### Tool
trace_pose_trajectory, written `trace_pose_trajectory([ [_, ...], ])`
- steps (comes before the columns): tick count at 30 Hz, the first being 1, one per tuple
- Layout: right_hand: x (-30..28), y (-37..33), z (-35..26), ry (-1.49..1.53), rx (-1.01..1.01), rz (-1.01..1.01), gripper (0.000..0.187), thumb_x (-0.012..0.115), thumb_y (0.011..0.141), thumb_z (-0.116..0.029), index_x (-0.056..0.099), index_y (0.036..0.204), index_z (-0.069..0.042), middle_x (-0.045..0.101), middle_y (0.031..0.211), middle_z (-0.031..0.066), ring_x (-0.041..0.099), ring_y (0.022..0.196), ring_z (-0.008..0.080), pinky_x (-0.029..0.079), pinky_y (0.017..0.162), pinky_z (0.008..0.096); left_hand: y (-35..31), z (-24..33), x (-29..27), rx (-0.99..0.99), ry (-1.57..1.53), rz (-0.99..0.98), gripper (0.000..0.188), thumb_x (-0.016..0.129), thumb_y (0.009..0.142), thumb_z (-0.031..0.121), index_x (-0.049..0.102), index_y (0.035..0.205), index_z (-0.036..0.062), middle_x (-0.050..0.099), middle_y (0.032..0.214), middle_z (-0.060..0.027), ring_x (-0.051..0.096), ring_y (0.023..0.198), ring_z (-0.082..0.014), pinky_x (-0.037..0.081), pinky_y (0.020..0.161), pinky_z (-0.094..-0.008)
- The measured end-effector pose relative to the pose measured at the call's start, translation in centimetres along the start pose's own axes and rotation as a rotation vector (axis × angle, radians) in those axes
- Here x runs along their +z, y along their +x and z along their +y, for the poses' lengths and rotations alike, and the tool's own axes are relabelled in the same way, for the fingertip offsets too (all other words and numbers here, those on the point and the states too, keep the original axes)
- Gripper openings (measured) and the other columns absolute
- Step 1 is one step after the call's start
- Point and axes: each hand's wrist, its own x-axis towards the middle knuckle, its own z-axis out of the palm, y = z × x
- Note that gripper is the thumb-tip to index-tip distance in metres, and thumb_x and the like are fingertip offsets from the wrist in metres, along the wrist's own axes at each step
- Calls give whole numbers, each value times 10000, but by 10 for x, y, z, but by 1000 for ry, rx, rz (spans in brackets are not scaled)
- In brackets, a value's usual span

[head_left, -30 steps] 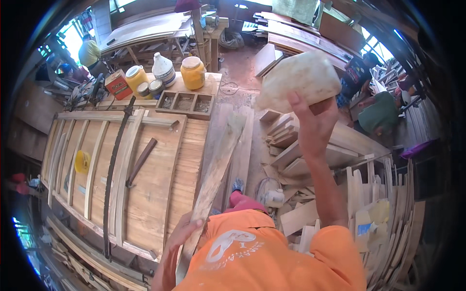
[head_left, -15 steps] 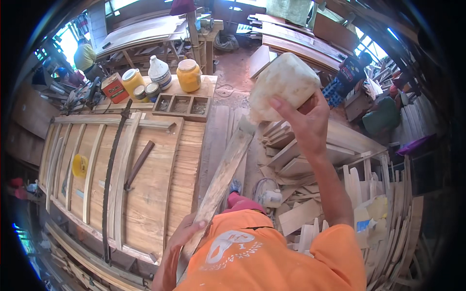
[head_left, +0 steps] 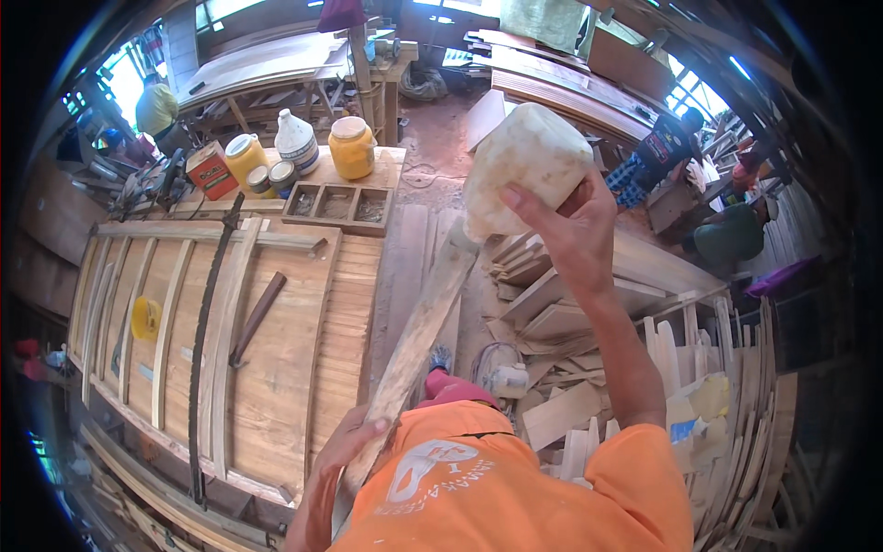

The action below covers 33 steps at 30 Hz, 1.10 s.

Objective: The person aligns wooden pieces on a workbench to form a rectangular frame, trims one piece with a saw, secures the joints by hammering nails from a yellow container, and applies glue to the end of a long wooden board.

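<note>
My right hand [head_left: 570, 221] grips a whitish, stained plastic jug [head_left: 529, 166], raised and tilted so its narrow lower corner comes down at the far end of a wooden board [head_left: 418, 327]. That end of the board looks greyish and wet; whether the jug touches it I cannot tell. Low on the same board, against my orange shirt, my left hand [head_left: 349, 446] is closed around it. The board slants up and away from me. To its left lies a wooden panel [head_left: 276, 368] with battens, bearing a hammer [head_left: 259, 317] and a long dark bar clamp [head_left: 212, 331].
Behind the panel stand yellow tubs [head_left: 352, 149], a white jug [head_left: 296, 143], a red box [head_left: 212, 171] and a compartmented wooden tray [head_left: 338, 205]. Offcuts [head_left: 561, 414] and upright wood strips [head_left: 736, 414] crowd the right. Other people [head_left: 667, 152] are further back.
The plastic jug and my right hand have shifted slightly left, and the jug's tilt is a little different. My left hand keeps its hold on the board.
</note>
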Motion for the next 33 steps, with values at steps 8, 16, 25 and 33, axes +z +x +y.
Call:
trace_pose_trajectory([
  [8, -9, 1, 1, -8, 6, 23, 634, 879, 865, -57, 541, 1392, 44, 691, 1288, 153, 712, 1145, 219, 612, 980, 366, 4, 6, 7, -1, -39, -23, 393, 687, 985, 355, 677, 1175, 12, 693, 949, -42, 650, 844, -133, 517, 748, -295],
  [16, -24, -1, 23, -140, 16, 4, 688, 917, 797, -97, 563, 1370, 42, 703, 1253, 129, 719, 1098, 218, 608, 951, 358, 6, 10, 9, -8, 16, 1, 501, 691, 982, 332, 650, 1329, -27, 710, 1126, -62, 649, 1005, -146, 523, 883, -315],
  [25, -35, 3, 42, 55, 232, -90, 617, 910, 769, -107, 644, 1304, 46, 739, 1186, 126, 723, 1064, 194, 597, 925, 336, -6, 2, 10, -53, 44, 3, 553, 709, 972, 370, 662, 1344, -36, 710, 1170, -69, 641, 1059, -157, 512, 935, -329],
  [33, -4, -2, 28, 144, 17, -37, 470, 860, 808, -37, 698, 1236, 69, 765, 1139, 120, 746, 1013, 181, 608, 905, 343, -22, -10, 7, -55, 20, 68, 569, 708, 976, 413, 667, 1330, -31, 713, 1150, -64, 643, 1050, -157, 514, 917, -329],
])
